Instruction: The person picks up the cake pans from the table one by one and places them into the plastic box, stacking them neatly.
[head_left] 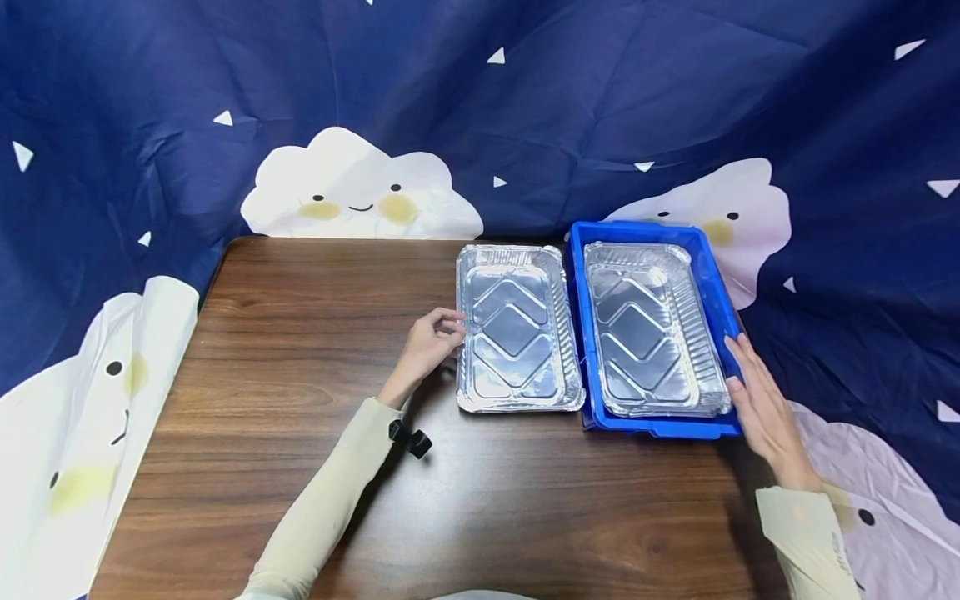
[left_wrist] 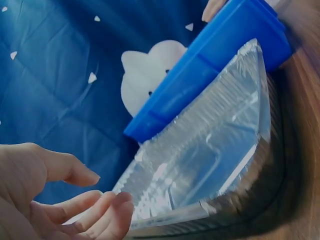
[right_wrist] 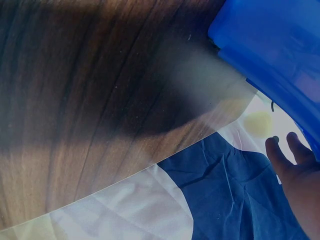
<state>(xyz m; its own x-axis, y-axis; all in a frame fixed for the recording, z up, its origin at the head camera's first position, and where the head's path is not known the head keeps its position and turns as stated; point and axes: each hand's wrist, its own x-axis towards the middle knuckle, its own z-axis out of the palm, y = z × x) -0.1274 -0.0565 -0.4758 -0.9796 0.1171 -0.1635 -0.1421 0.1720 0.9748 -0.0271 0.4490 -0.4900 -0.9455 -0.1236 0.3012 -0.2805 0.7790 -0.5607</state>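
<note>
A shallow rectangular foil tray [head_left: 513, 329] lies on the table, left of a blue plastic bin [head_left: 678, 428]. Inside the bin sits a second foil tray [head_left: 638, 329] of the same look. My left hand [head_left: 433, 343] is at the left edge of the first tray, fingertips right at its rim. In the left wrist view the thumb [left_wrist: 75, 170] stands apart from the bent fingers, with nothing between them. At the bin's right wall, my right hand [head_left: 767, 412] rests with fingers fairly straight; the right wrist view shows its fingers [right_wrist: 280, 157] beside the blue wall.
The brown wooden table [head_left: 315, 333] extends to the left and front of the trays. A dark blue cloth [head_left: 540, 108] with white clouds and triangles hangs behind and around it. A black strap device [head_left: 410, 438] is on my left wrist.
</note>
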